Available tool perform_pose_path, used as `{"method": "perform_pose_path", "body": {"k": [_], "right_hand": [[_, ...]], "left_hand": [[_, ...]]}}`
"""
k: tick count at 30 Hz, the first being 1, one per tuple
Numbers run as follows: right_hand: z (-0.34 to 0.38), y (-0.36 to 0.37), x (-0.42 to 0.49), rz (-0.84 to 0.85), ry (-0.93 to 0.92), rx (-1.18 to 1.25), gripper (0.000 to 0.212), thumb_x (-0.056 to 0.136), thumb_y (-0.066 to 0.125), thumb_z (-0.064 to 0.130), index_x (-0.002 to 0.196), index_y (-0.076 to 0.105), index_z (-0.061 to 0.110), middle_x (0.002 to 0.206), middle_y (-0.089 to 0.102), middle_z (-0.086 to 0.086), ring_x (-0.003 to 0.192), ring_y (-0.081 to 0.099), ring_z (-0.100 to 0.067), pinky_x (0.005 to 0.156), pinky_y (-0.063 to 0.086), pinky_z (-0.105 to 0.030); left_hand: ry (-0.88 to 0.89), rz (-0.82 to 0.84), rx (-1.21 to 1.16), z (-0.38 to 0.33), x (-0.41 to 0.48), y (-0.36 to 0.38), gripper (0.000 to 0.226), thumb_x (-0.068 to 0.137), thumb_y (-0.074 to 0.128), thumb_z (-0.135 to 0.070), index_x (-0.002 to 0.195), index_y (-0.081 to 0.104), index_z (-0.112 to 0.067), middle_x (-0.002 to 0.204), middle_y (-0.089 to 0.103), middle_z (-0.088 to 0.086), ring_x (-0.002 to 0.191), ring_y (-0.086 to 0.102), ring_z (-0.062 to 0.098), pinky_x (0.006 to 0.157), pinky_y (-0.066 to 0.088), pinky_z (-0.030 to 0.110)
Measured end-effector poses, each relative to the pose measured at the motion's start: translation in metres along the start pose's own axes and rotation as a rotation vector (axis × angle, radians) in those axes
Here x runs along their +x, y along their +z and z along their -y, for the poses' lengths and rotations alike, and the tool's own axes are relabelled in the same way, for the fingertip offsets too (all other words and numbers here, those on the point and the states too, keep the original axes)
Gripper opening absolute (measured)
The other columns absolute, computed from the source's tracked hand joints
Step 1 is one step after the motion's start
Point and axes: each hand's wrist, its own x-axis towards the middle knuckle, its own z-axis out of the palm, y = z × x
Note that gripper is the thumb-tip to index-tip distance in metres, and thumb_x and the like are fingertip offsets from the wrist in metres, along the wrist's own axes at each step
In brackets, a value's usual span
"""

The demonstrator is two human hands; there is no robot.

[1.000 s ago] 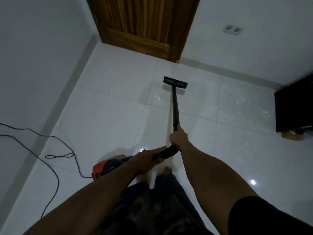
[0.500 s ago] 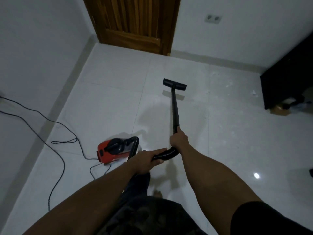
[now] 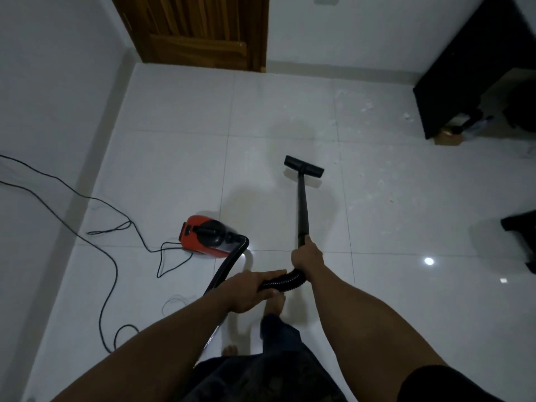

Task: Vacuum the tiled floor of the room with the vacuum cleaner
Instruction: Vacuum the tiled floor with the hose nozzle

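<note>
A red and black vacuum cleaner (image 3: 204,236) sits on the white tiled floor (image 3: 174,169) to my left. Its black ribbed hose (image 3: 282,281) curves up to a straight black wand (image 3: 301,204). The wand ends in a flat floor nozzle (image 3: 303,166) resting on a tile ahead of me. My right hand (image 3: 308,255) is shut around the wand's lower end. My left hand (image 3: 251,291) grips the hose just behind it. White debris (image 3: 371,107) is scattered on the tiles right of and beyond the nozzle.
A black power cord (image 3: 95,227) loops over the floor by the left wall. A wooden door (image 3: 200,27) stands at the far corner. Dark furniture (image 3: 470,68) fills the far right, with a small box (image 3: 448,137) beneath. Another dark object (image 3: 522,233) sits at the right edge. My bare foot (image 3: 275,304) is below the hose.
The view has swung left and back, so the door and the dark furniture shifted. The nozzle has drawn away from the door toward me. The vacuum body has come fully into sight on my left.
</note>
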Motion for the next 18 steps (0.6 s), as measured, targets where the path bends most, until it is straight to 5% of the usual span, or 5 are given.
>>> {"method": "perform_pose_path", "body": {"k": [5, 8, 11, 18], "right_hand": [[-0.044, 0.036, -0.048, -0.001, 0.061, 0.022, 0.069, 0.091, 0.051, 0.011, 0.154, 0.024, 0.012, 0.137, 0.051, -0.015, 0.111, 0.057, -0.030, 0.067, 0.042, -0.026], [-0.077, 0.065, -0.086, 0.032, 0.107, 0.015, 0.072, 0.083, 0.061, 0.008, 0.148, 0.031, 0.004, 0.133, 0.051, -0.015, 0.111, 0.056, -0.030, 0.070, 0.043, -0.026], [-0.108, 0.090, -0.114, 0.036, 0.155, 0.066, 0.071, 0.083, 0.061, 0.008, 0.147, 0.032, 0.004, 0.130, 0.054, -0.015, 0.110, 0.057, -0.030, 0.060, 0.042, -0.023], [-0.149, 0.117, -0.154, 0.021, 0.177, 0.099, 0.060, 0.097, 0.047, 0.022, 0.152, 0.028, 0.007, 0.141, 0.048, -0.016, 0.120, 0.053, -0.031, 0.083, 0.045, -0.028]], "left_hand": [[0.061, 0.060, 0.101, 0.019, -0.041, 0.031, 0.055, 0.101, 0.049, -0.049, 0.151, 0.027, -0.052, 0.118, 0.069, 0.005, 0.092, 0.064, 0.018, 0.079, 0.039, 0.023], [0.081, 0.123, 0.132, 0.033, -0.074, 0.060, 0.054, 0.100, 0.050, -0.050, 0.150, 0.028, -0.053, 0.113, 0.070, 0.006, 0.087, 0.060, 0.013, 0.083, 0.043, 0.028], [0.088, 0.174, 0.148, 0.045, -0.101, 0.087, 0.055, 0.100, 0.050, -0.049, 0.150, 0.028, -0.052, 0.122, 0.069, 0.005, 0.103, 0.065, 0.020, 0.095, 0.050, 0.037], [0.106, 0.269, 0.172, 0.051, -0.130, 0.119, 0.055, 0.100, 0.049, -0.050, 0.152, 0.031, -0.045, 0.132, 0.065, 0.003, 0.114, 0.063, 0.020, 0.101, 0.049, 0.042]]}}
